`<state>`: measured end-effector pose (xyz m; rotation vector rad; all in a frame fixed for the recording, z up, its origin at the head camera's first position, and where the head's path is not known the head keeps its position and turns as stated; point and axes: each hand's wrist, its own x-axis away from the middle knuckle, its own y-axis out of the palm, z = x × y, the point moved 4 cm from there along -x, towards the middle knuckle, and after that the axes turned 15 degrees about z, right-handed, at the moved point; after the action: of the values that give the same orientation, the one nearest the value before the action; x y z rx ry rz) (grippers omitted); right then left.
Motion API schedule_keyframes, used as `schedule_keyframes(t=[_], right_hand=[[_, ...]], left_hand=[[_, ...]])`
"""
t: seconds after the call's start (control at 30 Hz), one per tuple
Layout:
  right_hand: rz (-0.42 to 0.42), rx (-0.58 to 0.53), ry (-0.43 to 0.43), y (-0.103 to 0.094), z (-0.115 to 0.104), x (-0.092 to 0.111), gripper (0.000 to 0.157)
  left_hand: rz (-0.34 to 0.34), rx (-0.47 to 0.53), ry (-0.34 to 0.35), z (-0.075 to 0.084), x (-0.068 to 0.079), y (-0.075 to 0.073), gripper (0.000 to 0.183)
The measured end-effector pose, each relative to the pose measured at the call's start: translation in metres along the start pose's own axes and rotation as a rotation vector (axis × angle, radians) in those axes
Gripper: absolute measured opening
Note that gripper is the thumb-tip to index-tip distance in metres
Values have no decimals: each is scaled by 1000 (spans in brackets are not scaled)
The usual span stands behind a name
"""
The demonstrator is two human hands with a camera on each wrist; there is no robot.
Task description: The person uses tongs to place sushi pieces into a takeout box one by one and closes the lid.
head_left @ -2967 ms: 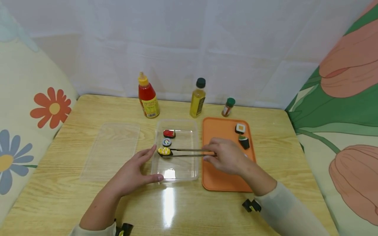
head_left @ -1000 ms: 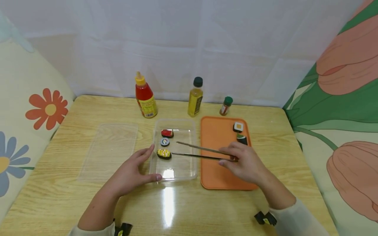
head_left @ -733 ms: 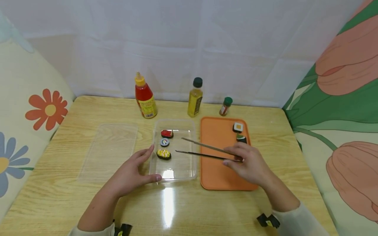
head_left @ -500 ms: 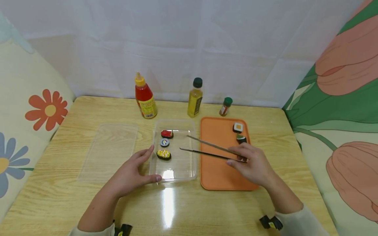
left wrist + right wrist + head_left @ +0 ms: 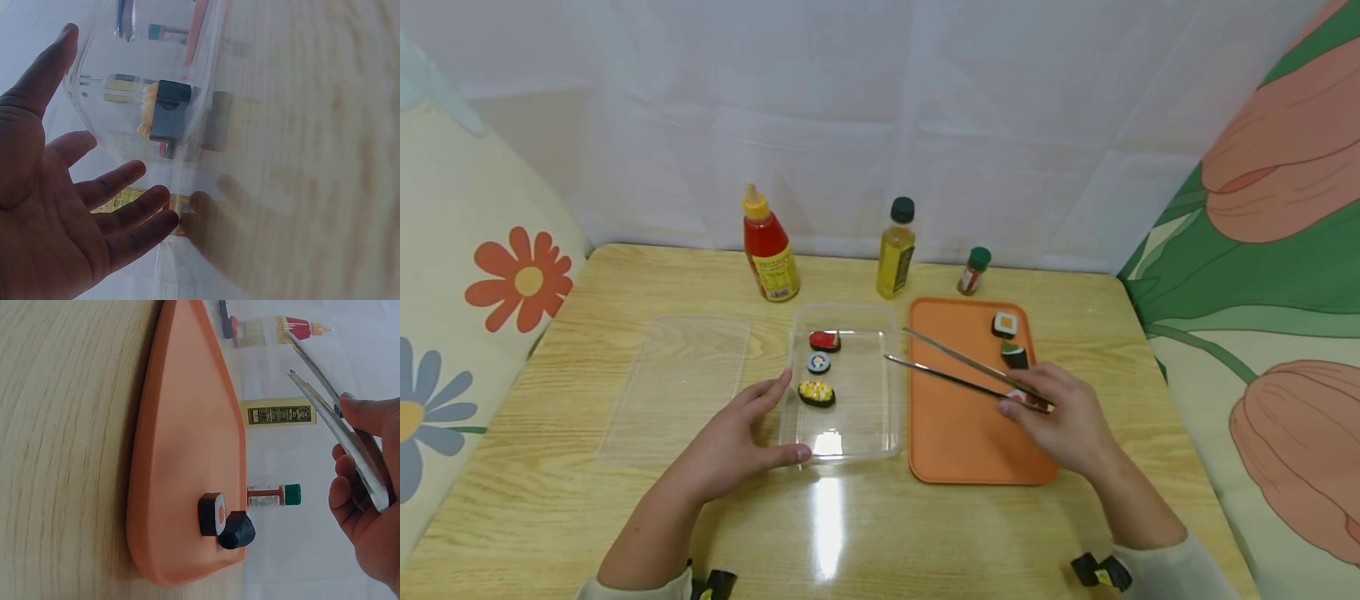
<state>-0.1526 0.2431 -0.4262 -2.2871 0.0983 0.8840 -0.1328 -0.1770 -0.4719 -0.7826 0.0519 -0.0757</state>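
Note:
My left hand [image 5: 737, 442] rests with thumb and fingers spread at the left side of a clear plastic container [image 5: 867, 412]. Inside, in a column along the left, lie a red-topped sushi piece [image 5: 824, 341], a small round roll [image 5: 818, 362] and a yellow-topped sushi piece [image 5: 816, 393]. My right hand [image 5: 1070, 425] grips metal tongs [image 5: 947, 377] over the orange tray [image 5: 958, 450]; their tips are apart, with nothing between them. On the tray's right side are a square-centred roll [image 5: 1004, 325], a dark cone-shaped hand roll [image 5: 1015, 357] and a red-and-white piece [image 5: 1017, 396], partly hidden by the tongs.
A clear lid [image 5: 677, 387] lies flat left of the container. Along the back stand a red sauce bottle [image 5: 771, 258], an oil bottle [image 5: 896, 258] and a small green-capped spice jar [image 5: 973, 272]. A white cloth [image 5: 820, 125] hangs behind the table.
The tongs have let go of the yellow-topped sushi in the container. My right hand has since drawn the opened tongs rightward over the tray. The left hand stays at the container.

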Motion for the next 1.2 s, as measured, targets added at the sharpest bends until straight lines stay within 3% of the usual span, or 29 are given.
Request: schedule_keyframes(t=[0.37, 1.2], right_hand=[[81, 92, 5, -12, 14, 2, 37], [154, 267, 178, -37, 57, 11, 35]], left_hand=[[2, 1, -3, -1, 0, 1, 113], [-5, 6, -14, -2, 1, 1, 111]])
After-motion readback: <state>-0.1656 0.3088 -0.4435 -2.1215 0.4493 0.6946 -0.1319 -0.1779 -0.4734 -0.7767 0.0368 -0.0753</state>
